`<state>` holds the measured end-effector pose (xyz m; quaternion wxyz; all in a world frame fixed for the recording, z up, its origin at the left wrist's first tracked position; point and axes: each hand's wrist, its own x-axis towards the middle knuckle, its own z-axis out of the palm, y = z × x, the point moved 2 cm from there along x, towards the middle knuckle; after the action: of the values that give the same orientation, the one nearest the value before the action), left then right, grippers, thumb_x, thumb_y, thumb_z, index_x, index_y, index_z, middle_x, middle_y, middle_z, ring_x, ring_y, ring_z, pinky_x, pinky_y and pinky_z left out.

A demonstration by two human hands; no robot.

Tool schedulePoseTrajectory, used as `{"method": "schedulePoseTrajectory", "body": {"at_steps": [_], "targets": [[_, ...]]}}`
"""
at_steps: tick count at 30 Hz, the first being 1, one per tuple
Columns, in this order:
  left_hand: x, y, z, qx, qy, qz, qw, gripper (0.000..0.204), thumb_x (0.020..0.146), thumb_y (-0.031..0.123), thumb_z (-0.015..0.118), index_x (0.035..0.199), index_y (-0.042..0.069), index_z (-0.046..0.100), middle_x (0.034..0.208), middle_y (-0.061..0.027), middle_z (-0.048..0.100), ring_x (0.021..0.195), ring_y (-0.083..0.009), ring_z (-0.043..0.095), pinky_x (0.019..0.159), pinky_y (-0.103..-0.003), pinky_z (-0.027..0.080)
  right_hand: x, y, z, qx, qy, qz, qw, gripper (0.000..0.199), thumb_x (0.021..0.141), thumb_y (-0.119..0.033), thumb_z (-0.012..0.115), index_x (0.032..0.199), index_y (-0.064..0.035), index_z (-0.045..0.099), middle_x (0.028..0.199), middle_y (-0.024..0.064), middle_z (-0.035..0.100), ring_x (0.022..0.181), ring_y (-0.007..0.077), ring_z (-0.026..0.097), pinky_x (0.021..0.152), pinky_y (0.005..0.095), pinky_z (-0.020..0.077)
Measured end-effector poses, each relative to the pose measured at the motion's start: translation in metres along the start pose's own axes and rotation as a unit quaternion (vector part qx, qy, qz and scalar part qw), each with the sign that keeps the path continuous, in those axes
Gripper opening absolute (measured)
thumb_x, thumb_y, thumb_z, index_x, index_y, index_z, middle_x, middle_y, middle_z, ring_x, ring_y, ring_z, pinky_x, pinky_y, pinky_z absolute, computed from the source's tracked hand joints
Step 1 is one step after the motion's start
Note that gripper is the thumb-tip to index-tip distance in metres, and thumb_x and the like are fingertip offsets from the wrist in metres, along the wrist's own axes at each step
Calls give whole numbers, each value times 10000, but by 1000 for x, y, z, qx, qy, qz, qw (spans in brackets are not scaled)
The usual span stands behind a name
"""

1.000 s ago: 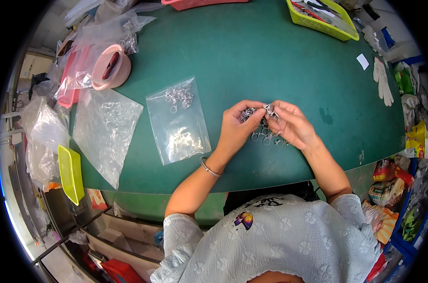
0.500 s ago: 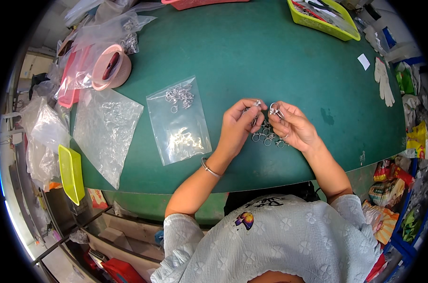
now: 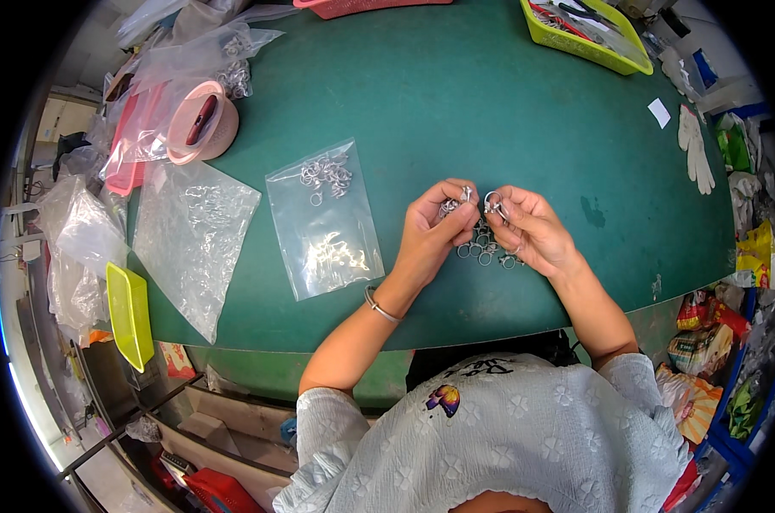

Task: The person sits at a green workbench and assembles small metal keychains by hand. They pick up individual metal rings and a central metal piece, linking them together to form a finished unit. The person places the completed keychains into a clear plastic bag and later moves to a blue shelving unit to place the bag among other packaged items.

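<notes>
Close together over the table, my two hands work with small silvery metal rings that have little fittings on them. My left hand (image 3: 437, 221) is closed round several of these pieces, one pinched at its fingertips. My right hand (image 3: 534, 229) grips a metal ring (image 3: 492, 203) between thumb and fingers. Under and between the hands lies a loose pile of metal rings (image 3: 486, 250), partly covered by them. Left of my left hand, a clear plastic bag (image 3: 290, 224) lies flat, with a cluster of rings (image 3: 329, 176) in or on its upper part.
Another clear plastic sheet or bag (image 3: 201, 231) lies farther left, near a pink basket (image 3: 226, 128) holding a dark red object. A yellow-green tray (image 3: 631, 58) with tools stands far right. Nearer are a white card (image 3: 658, 112) and a glove (image 3: 693, 150). The green table (image 3: 490, 103) curves around me.
My left thumb has shifted slightly and the piece at its fingertips has turned. My right hand has moved only a little, still holding its ring. The pile and bags look unchanged.
</notes>
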<state>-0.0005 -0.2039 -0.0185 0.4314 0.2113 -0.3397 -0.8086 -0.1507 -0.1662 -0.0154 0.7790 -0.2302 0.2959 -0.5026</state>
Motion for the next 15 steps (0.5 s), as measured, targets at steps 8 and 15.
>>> {"method": "schedulePoseTrajectory", "body": {"at_steps": [8,15], "targets": [[-1,-1,-7,-65,24,-35,997,130,882,128,509,788,50,464,804,-59,508,578,-87,427,440,-185,307,0,1,1,-18,-5,2,1000,179,872,-147,555,1000,-22,538,780,26,528,553,61,409,469,186,313],[0,2,0,-22,42,-67,997,122,867,132,551,908,23,514,743,-37,502,557,-70,433,434,-183,326,1,2,0,4,-9,36,999,178,874,-114,539,1023,-14,539,774,17,530,562,58,410,474,188,314]]}}
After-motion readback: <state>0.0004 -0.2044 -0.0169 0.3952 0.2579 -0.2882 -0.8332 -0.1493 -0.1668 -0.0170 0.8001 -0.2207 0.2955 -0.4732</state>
